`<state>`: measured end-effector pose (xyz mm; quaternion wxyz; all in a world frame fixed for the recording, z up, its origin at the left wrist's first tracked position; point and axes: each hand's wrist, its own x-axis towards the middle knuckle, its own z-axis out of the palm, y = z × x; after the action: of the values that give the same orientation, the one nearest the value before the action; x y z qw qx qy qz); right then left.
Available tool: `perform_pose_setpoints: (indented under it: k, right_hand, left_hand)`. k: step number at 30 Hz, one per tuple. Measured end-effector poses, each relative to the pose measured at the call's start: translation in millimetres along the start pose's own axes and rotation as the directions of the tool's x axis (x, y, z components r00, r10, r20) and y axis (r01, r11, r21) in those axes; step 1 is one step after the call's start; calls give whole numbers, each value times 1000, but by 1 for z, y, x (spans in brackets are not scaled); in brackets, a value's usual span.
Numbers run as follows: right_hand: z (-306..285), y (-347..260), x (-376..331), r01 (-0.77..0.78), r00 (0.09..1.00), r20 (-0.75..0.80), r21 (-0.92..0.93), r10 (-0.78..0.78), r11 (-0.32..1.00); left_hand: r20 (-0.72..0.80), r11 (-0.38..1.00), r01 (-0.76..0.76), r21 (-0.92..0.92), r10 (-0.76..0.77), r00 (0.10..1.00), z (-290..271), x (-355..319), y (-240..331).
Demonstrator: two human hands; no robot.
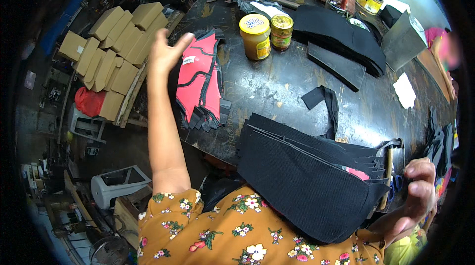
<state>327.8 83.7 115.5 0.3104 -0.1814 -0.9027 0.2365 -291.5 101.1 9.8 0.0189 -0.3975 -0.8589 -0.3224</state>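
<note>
Under the left hand [166, 51], a stack of red cut pieces [200, 79] with black edging lies fanned on the dark worktable [277, 87]. Left fingers are spread open, thumb out toward the red stack; the palm sits at the stack's upper left corner, touching or just above it, cannot tell which. Nothing is held in that hand.

The right hand [419, 188] is curled closed on the right-hand end of a thick stack of black mesh pieces [307, 181], fingers over the top edge, thumb hidden. The stack rests partly on the table edge and partly against the person's floral sleeve.

Handling judgement: both stacks look like thin, flexible sheet material, light per piece, floppy when lifted singly. The black mesh appears textured, so likely not slippery; layers could slide and fan apart if gripped at one end only. The red pieces look smoother. Best hold for either: pinch through the whole stack near an edge, with support underneath.

Beyond the left fingertips stand two jars [267, 35], one yellow-lidded. Further right of the jars lies a pile of black sheets [346, 37]. A black strap loop [329, 104] lies between the jars and the mesh stack. A hammer [388, 158] sits just left of the right fingers.

Table surface is dark, worn and stained. Cardboard boxes [111, 47] are stacked left of the left hand, below table level; the room is a cluttered workshop.
</note>
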Motion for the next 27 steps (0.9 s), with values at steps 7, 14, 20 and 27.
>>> perform_pose_setpoints:
  k: [7, 14, 20, 27]
  right_hand:
    - [2, 5, -18, -212, 971, -101, 72, 219, 975]
    - [8, 13, 26, -363, 906, -190, 113, 379, 925]
    - [23, 20, 92, -143, 990, -7, 98, 144, 985]
    - [27, 20, 100, -207, 978, 30, 112, 205, 972]
  left_hand:
    - [229, 966, -187, 181, 144, 963, 58, -40, -5]
    - [-121, 927, -366, -85, 355, 927, -36, -55, 35]
    - [-316, 815, -579, -9, 547, 775, -77, -57, 104]
    - [-171, 831, -298, -470, 245, 954, -39, -55, 57]
